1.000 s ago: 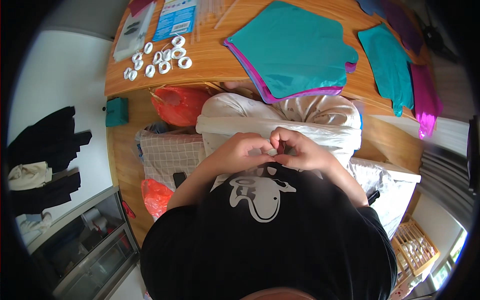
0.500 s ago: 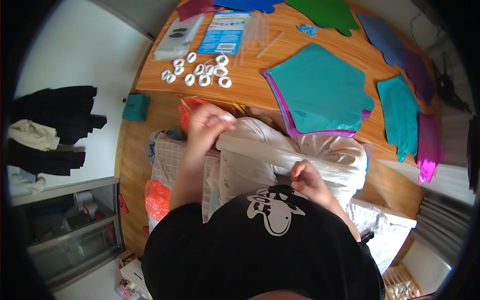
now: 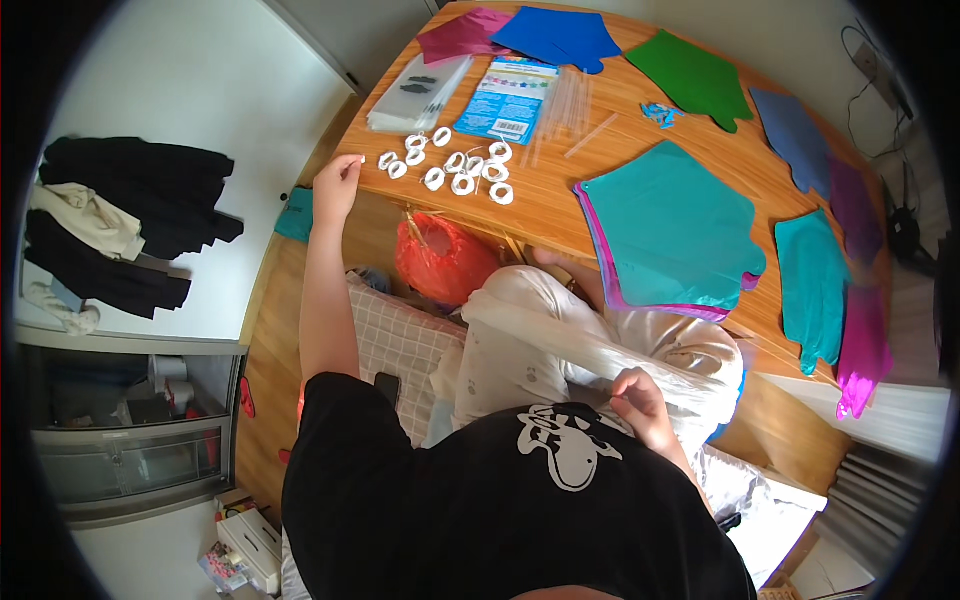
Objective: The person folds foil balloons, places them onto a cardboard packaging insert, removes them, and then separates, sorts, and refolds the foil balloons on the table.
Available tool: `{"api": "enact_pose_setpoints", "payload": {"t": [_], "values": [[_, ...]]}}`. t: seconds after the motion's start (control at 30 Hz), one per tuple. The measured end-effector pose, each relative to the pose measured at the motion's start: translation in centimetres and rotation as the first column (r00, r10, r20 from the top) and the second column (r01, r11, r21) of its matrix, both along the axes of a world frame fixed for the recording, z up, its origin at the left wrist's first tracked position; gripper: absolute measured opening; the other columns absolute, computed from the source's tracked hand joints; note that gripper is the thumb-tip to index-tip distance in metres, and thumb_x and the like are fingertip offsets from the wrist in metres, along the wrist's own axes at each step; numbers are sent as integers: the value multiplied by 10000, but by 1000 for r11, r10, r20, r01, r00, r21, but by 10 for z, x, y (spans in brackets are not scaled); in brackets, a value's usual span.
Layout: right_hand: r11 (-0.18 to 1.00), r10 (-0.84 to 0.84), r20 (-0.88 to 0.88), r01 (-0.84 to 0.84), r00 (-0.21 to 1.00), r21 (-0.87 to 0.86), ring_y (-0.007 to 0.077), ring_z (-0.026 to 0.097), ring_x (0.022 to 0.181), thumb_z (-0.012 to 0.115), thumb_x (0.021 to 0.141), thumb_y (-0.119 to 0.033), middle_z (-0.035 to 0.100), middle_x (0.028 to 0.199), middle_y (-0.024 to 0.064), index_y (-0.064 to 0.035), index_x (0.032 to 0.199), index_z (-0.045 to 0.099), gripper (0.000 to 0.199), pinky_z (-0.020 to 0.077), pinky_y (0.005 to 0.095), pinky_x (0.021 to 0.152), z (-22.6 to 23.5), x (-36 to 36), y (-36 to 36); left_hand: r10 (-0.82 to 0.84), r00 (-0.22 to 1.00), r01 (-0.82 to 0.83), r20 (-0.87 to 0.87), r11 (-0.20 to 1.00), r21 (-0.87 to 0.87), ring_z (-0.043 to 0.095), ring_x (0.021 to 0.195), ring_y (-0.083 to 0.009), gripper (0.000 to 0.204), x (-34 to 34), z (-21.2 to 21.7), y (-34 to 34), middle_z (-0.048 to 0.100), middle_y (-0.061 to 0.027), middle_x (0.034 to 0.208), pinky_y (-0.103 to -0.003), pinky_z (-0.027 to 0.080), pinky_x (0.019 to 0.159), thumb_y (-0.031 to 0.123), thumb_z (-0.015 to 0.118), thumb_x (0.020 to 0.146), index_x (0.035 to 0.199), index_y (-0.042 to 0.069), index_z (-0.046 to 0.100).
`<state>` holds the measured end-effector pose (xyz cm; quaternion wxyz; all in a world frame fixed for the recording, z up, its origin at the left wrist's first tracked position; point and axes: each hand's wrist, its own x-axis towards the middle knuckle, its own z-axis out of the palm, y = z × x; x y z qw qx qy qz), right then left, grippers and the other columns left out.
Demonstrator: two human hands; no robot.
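At the near left corner of the brown wood-grain tabletop (image 3: 550, 205), a small white piece (image 3: 362, 161) is pinched between the thumb and fingertips of the left hand (image 3: 337, 186); most of it is hidden by the fingers, so its full shape cannot be told. The left arm is stretched out, and the piece is held by the table edge, just left of a scattered group of small white ring-shaped coils (image 3: 476, 166). The right hand (image 3: 645, 408) is held above the lap, near the front of the black T-shirt (image 3: 500, 500), with its fingers loosely curled and half parted. Behind the coils, a clear plastic packet with dark pieces inside (image 3: 418, 92) and a blue-and-white printed card (image 3: 505, 105) are laid side by side, with thin transparent sticks (image 3: 568, 105) spread at the card's right. To the right of the coils, a stack of flat foil sheets, teal on top and purple beneath (image 3: 675, 235), is set partly over the table's near edge. Small bright blue pieces (image 3: 660, 115) are heaped behind the stack, near a flat green foil sheet (image 3: 690, 78). Below the table edge, a translucent red plastic bag (image 3: 445, 265) is seen beside the pale patterned trousers (image 3: 520, 365).
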<state>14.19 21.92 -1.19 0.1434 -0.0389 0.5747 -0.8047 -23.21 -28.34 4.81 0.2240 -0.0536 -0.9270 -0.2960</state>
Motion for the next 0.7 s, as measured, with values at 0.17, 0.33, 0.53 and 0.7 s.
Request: {"api": "enact_pose_setpoints", "payload": {"t": [0.17,0.33,0.53,0.7], "values": [[1000,5,-52,-7,999,-26,120,523,981,642,922,73,541,1047,21,-61,1066,565,212,416,269,888,2,2,0,-50,990,37,133,995,97,706,864,-152,208,-12,4,-10,771,-87,951,-293,542,802,171,699,961,1095,25,761],[999,7,-44,-9,999,-34,131,525,999,639,917,74,544,1055,29,-58,1069,567,214,413,274,897,3,0,0,-136,986,141,95,989,-52,695,843,-173,203,-16,11,-6,753,-95,1005,-302,546,795,170,733,934,1079,35,778],[1000,6,-22,-7,1000,-21,132,528,996,631,916,77,548,1051,29,-58,1055,572,202,412,277,897,10,2,2,-120,989,126,87,990,-67,683,917,-193,261,-20,5,7,702,-109,1069,-312,546,826,178,755,918,1138,39,759],[999,6,-71,-3,997,34,139,541,961,628,912,77,566,1011,30,-57,1030,582,185,422,277,877,14,1,-1,-90,995,91,36,996,-10,679,945,-208,373,-16,-4,-10,639,-142,1269,-330,547,858,264,718,960,1292,96,688]]}}
